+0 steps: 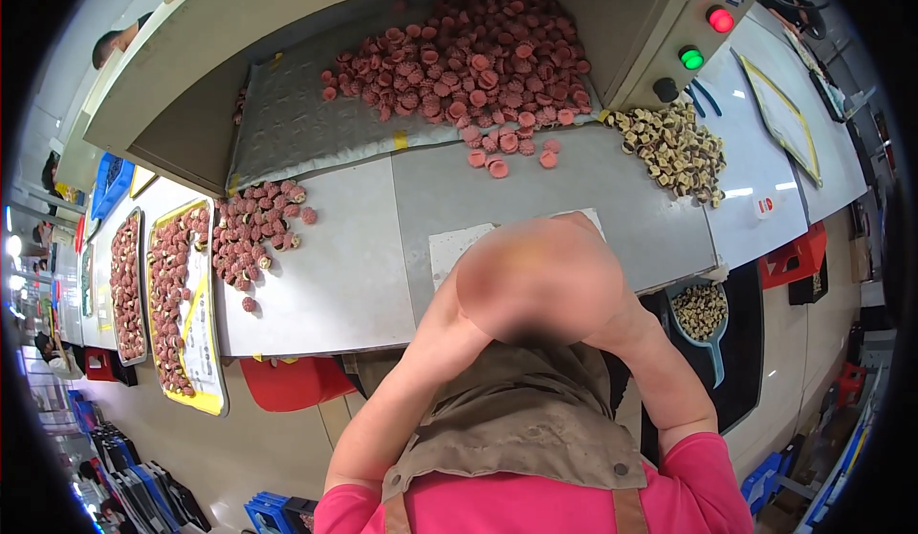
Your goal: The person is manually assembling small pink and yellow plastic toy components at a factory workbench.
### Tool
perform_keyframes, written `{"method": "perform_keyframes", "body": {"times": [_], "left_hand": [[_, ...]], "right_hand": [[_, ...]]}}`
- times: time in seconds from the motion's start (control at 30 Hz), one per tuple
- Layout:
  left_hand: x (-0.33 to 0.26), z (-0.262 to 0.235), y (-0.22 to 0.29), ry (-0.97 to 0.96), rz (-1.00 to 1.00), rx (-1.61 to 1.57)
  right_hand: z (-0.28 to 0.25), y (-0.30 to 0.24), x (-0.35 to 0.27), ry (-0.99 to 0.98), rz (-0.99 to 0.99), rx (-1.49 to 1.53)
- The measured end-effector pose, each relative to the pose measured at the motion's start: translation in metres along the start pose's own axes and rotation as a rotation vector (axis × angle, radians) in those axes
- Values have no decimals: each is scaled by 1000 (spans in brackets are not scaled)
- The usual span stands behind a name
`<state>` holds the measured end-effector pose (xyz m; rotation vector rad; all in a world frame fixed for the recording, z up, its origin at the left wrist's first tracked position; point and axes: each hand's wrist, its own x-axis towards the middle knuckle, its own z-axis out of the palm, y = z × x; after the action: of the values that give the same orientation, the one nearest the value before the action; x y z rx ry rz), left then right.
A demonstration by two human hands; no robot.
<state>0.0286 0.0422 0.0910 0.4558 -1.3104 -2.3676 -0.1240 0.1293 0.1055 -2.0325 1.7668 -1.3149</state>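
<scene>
Bench station, seen from above. Both forearms, left [402, 400] and right [669, 381], come up from the lower edge and meet over the near edge of the grey bench [335, 285]. The left hand and right hand lie inside a blurred patch there, so it cannot be told whether they are clenched, released or grasping anything.

Nearest to them is a white paper sheet [449, 247], flat on the bench and partly hidden by the blur. Beyond it a few loose pink caps [497, 156] lie just below the lip of the hopper [287, 123], which holds the main heap of pink caps [469, 56].

- A pile of pink-and-cream pieces [253, 233] lies to the left, beside a yellow-rimmed tray [212, 402] filled in rows.
- A heap of cream-and-dark pieces [674, 152] lies to the right.
- A teal scoop [712, 352] holding more of them sits below the bench edge.
- Green button [691, 58] and red button [721, 20] sit on the hopper's side.

Judgement: the loose caps are within easy reach, well apart from either side pile. Working them on the paper sheet, a few at a time, would likely keep the kinds from mixing. Small round caps roll, so a light pinch should serve better than a sweep.
</scene>
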Motion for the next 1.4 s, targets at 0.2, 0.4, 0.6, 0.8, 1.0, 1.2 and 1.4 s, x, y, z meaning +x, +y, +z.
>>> {"method": "perform_keyframes", "body": {"times": [0.2, 0.4, 0.6, 0.8, 1.0, 1.2, 1.4], "left_hand": [[0, 6, 0, 40, -202, -231], [-1, 15, -5, 54, -227, -245], [1, 25, -6, 65, -205, -274], [5, 33, -13, 86, -167, -247], [5, 37, -9, 114, -156, -165], [-53, -54, 36, 567, 244, 958], [-96, -170, 108, 979, 372, 1591]], "right_hand": [[-10, -5, -7, -1, 99, 80], [-13, -1, -20, -38, 200, 265], [-18, -1, -26, 4, 260, 376], [-25, 0, -29, 19, 285, 392], [-30, -4, -34, 48, 319, 339], [-64, 43, -49, 249, 467, -164], [-128, 93, -130, 284, 720, -608]]}}
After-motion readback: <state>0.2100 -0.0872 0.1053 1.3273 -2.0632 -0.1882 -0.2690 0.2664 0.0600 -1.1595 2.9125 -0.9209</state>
